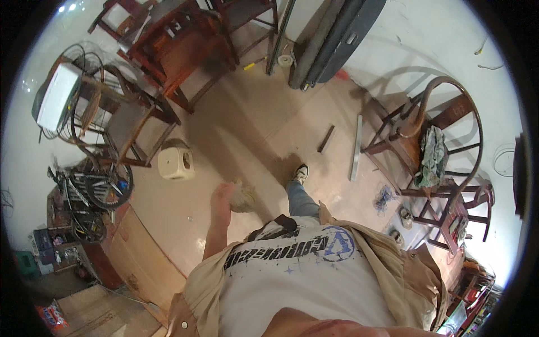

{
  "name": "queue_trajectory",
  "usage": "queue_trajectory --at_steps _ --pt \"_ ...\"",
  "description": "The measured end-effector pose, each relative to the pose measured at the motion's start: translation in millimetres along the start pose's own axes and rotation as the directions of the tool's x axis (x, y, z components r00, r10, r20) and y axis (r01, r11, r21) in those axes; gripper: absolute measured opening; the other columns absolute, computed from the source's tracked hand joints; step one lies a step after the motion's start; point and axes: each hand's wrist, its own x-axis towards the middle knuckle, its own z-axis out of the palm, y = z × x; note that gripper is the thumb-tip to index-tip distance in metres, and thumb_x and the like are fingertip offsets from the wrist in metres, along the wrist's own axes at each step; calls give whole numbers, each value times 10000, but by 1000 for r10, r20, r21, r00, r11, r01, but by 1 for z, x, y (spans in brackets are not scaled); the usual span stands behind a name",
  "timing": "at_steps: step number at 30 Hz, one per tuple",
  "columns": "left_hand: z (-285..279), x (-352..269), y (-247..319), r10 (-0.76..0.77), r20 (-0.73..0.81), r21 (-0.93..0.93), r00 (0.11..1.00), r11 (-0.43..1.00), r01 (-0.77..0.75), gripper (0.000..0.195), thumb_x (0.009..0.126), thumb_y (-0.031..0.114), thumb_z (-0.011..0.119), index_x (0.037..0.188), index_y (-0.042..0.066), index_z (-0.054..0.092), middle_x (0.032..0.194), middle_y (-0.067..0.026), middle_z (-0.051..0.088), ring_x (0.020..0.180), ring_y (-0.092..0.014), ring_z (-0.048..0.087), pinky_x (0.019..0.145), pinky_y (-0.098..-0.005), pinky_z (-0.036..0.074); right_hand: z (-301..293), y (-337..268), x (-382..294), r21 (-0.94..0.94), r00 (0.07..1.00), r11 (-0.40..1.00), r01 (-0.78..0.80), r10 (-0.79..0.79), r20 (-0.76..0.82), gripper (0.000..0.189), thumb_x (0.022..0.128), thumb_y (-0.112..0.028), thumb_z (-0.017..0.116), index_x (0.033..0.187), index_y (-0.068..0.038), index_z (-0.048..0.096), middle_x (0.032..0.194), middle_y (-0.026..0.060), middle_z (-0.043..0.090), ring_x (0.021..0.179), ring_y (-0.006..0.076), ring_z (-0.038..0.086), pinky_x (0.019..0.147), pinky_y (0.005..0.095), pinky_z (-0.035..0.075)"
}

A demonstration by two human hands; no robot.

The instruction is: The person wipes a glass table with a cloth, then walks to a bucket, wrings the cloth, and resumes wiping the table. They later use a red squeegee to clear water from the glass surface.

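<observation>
My left hand (pixel 223 196) hangs low at the left side of my body, over the tiled floor. Its fingers appear closed on a pale, crumpled, see-through bundle (pixel 244 199), perhaps a plastic bag; its contents are too blurred to tell. My right hand is out of view. Ahead of me, one sneaker (pixel 301 172) shows below a jeans leg. Past it lie a short dark strip (pixel 326 139) and a longer light-coloured bar (pixel 356 147) on the floor.
A cream plastic stool (pixel 174 163) stands left of the bundle, near a bicycle (pixel 107 189) and wooden chairs. Rightward, a round-backed wooden chair (pixel 406 139) bears a camouflage cloth (pixel 431 158). Tangled blue strands (pixel 384 199) lie near it. A long black case-like object (pixel 337 46) leans against the wall.
</observation>
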Motion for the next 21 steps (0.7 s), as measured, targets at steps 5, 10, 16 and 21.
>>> queue_trajectory --at_steps 5,10,16,21 --pt "64 72 55 -84 14 -15 996 996 84 199 913 168 615 1007 -7 610 929 -60 622 851 -133 580 760 -285 479 -54 -117 111 81 993 996 -44 53 -104 271 794 -233 587 648 -17 659 687 149 660 621 314 626 636 396 505" --pt "139 153 94 -20 116 107 993 994 7 243 947 191 588 1083 -9 613 971 -60 638 879 -124 583 770 -274 477 -157 -254 199 328 977 924 197 -158 -143 184 859 -125 620 982 6 660 776 71 672 650 157 639 608 296 527" --pt "187 221 122 -59 169 124 984 992 38 241 946 183 587 1086 -10 626 1005 -70 648 888 -121 584 781 -267 472 -241 -302 240 367 956 921 129 -17 -293 248 901 -178 629 1096 -25 622 877 73 692 721 158 657 610 290 516" --pt "210 285 128 -127 140 98 982 989 114 241 929 176 602 1073 -17 627 994 -74 649 899 -139 597 791 -280 480 -268 -316 249 539 966 841 53 94 -241 349 867 -196 680 1150 -4 609 857 94 688 707 150 649 620 292 519"
